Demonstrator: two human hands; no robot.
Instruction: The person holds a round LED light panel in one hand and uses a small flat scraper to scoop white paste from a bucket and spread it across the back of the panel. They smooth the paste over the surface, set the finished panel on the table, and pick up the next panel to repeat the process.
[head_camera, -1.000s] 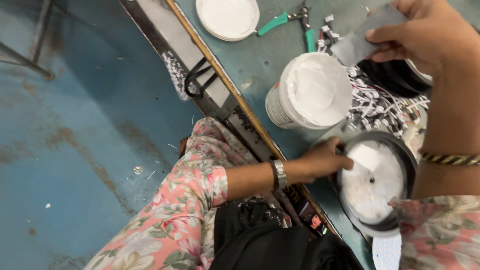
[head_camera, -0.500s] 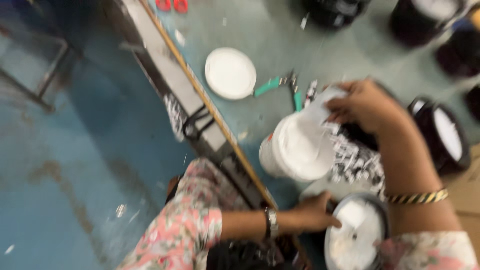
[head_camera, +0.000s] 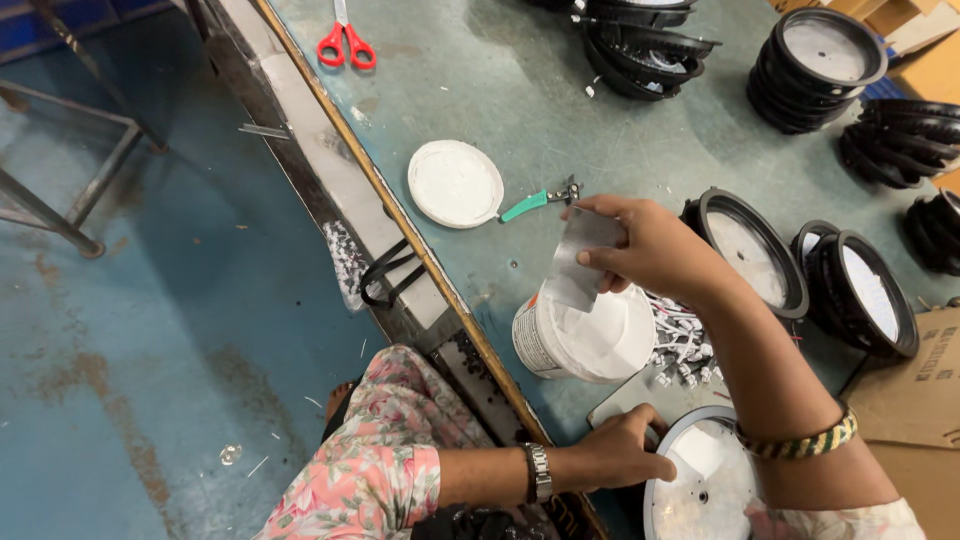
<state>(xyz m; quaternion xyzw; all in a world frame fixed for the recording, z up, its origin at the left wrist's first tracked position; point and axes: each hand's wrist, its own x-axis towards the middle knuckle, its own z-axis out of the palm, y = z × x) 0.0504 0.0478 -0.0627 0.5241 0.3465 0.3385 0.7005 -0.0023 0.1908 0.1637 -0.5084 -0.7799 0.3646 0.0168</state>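
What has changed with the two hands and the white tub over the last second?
The right hand carried its flat grey scraper from beyond the white tub to directly over it, blade tip dipping into the white paste. The left hand stayed on the rim of the round black-rimmed disc at the table edge. The tub, its white lid and the green-handled pliers kept their places.

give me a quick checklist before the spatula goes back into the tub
1. Right hand grips spatula: ok.
2. Blade over open tub: ok.
3. Lid off, lying apart on the table: ok.
4. Left hand steadies round disc: ok.
5. Paste left in tub: ok, white fill shows.
6. Cutters clear of the hands: ok.
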